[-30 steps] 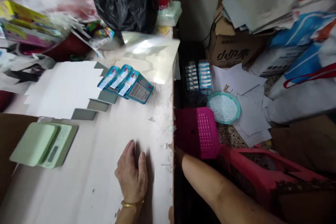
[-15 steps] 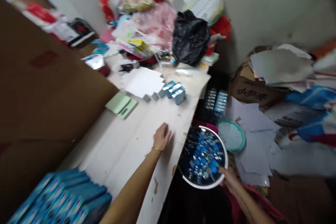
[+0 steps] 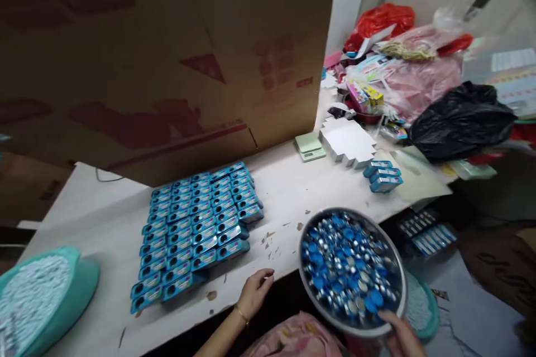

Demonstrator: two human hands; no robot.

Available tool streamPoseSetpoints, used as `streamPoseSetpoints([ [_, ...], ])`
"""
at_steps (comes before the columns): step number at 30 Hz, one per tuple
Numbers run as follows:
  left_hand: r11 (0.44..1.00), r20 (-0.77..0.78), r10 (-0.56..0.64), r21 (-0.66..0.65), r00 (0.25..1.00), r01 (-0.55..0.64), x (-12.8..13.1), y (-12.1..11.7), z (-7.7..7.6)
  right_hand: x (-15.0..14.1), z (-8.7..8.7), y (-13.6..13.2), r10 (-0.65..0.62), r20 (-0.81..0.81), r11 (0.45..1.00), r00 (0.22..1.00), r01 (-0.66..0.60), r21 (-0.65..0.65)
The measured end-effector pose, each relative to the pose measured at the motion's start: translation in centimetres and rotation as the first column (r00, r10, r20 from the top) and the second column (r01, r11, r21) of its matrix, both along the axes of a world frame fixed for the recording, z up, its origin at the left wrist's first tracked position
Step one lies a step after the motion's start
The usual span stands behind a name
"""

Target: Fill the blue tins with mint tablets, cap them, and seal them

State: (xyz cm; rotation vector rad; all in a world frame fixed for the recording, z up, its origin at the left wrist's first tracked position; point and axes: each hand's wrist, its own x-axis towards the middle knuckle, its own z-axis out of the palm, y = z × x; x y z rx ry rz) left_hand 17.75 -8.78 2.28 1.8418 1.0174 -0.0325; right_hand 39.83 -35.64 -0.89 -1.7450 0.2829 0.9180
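My right hand [image 3: 401, 332] grips the near right rim of a round metal basin [image 3: 307, 295], thumb over the edge. Inside lie many small blue and silver pieces [image 3: 347, 262], too small to name. The basin is tilted at the table's front edge, above my lap. My left hand [image 3: 254, 293], a thin bracelet at its wrist, hovers by the front edge with fingers loosely bent and apart, holding nothing. Left of the basin, rows of small blue boxes [image 3: 201, 217] stand close together on the table. Several more blue boxes [image 3: 383, 177] stand behind the basin.
A large cardboard box [image 3: 167, 67] backs the table [image 3: 280, 195]. A pale green scale [image 3: 310, 146] and white stacked boxes [image 3: 347, 139] stand behind. At left is a teal tub [image 3: 86, 284] of pale pieces. Bags, including a black one [image 3: 463, 122], crowd the right back.
My view has swung left, showing the rows of boxes and the teal tub. The basin has come up from beside the table to its front edge, held by my right hand. My left hand has drawn back.
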Motion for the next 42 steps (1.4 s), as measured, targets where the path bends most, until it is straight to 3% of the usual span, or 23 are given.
streamPoseSetpoints([
  [3,0.999,0.049,0.029,-0.031,0.998,-0.028,-2.5,0.5,1.1,-0.1,1.0,9.0,-0.033,-0.090,0.981,0.995,0.049,0.186],
  [6,1.000,0.099,-0.004,-0.021,0.995,0.007,-5.1,1.4,2.5,-0.1,1.9,17.9,-0.008,-0.026,0.987,1.000,0.012,0.158],
  [8,1.000,0.107,-0.002,-0.009,0.994,0.003,-7.4,2.4,3.2,0.0,2.2,22.0,0.014,0.010,0.992,1.000,-0.016,0.123],
  [11,0.998,0.075,0.062,-0.033,0.995,-0.060,-11.3,4.3,3.7,0.0,2.8,23.9,0.092,0.050,0.995,0.994,-0.094,0.045],
  [15,0.983,0.068,0.152,-0.119,0.986,-0.143,-15.0,6.3,4.1,-0.9,5.0,22.8,0.310,0.123,0.948,0.943,-0.296,-0.120],
  [17,0.974,0.080,0.178,-0.160,0.981,-0.163,-15.5,6.9,4.7,-1.4,6.3,23.5,0.513,0.308,0.856,0.801,-0.450,-0.255],
  [19,0.967,0.094,0.200,-0.179,0.975,-0.181,-15.0,7.3,5.7,-1.6,7.0,25.9,0.723,0.511,0.687,0.464,-0.558,-0.465],
  [21,0.962,0.123,0.218,-0.193,0.968,-0.192,-13.9,7.6,7.0,-1.5,6.9,29.1,0.849,0.518,0.483,0.103,-0.546,-0.684],
  [22,0.960,0.142,0.222,-0.204,0.965,-0.191,-13.2,7.8,7.6,-1.3,6.4,30.7,0.890,0.456,0.391,0.004,-0.521,-0.758],
  [24,0.954,0.185,0.232,-0.234,0.955,-0.187,-11.6,8.1,8.6,-1.0,5.1,33.0,0.945,0.309,0.226,-0.110,-0.465,-0.856],
  [25,0.948,0.206,0.247,-0.252,0.947,-0.192,-10.8,8.3,8.9,-0.7,4.3,33.6,0.952,0.263,0.170,-0.158,-0.441,-0.881],
  [27,0.920,0.236,0.322,-0.308,0.917,-0.243,-9.1,8.5,9.2,0.3,2.5,33.8,0.932,0.253,0.124,-0.261,-0.428,-0.895],
  [29,0.846,0.231,0.457,-0.411,0.859,-0.340,-7.1,8.8,9.1,2.0,0.8,33.5,0.892,0.319,0.124,-0.322,-0.504,-0.855],
  [31,0.714,0.193,0.610,-0.555,0.769,-0.427,-4.8,9.3,8.8,4.1,-0.3,33.4,0.853,0.433,0.156,-0.291,-0.649,-0.744],
  [34,0.462,0.152,0.797,-0.777,0.584,-0.428,-1.2,10.8,8.5,6.4,-0.1,34.6,0.784,0.616,0.326,-0.069,-0.799,-0.505],
  [36,0.303,0.142,0.874,-0.907,0.464,-0.293,1.0,12.0,8.1,6.4,1.7,35.9,0.734,0.675,0.442,0.077,-0.809,-0.388],
  [37,0.225,0.124,0.900,-0.953,0.417,-0.202,2.0,12.6,7.9,5.7,3.0,36.6,0.711,0.694,0.472,0.116,-0.810,-0.348],
  [38,0.152,0.098,0.919,-0.982,0.382,-0.115,3.0,13.2,7.6,4.6,4.5,37.3,0.688,0.716,0.467,0.118,-0.827,-0.312],
  [39,0.088,0.068,0.932,-0.995,0.355,-0.040,3.8,13.7,7.4,3.1,5.9,37.9,0.666,0.740,0.425,0.090,-0.861,-0.278],
  [42,-0.020,0.018,0.949,-0.993,0.315,0.117,5.0,14.9,6.7,-2.6,9.2,39.4,0.548,0.820,0.182,-0.164,-0.934,-0.308],
])
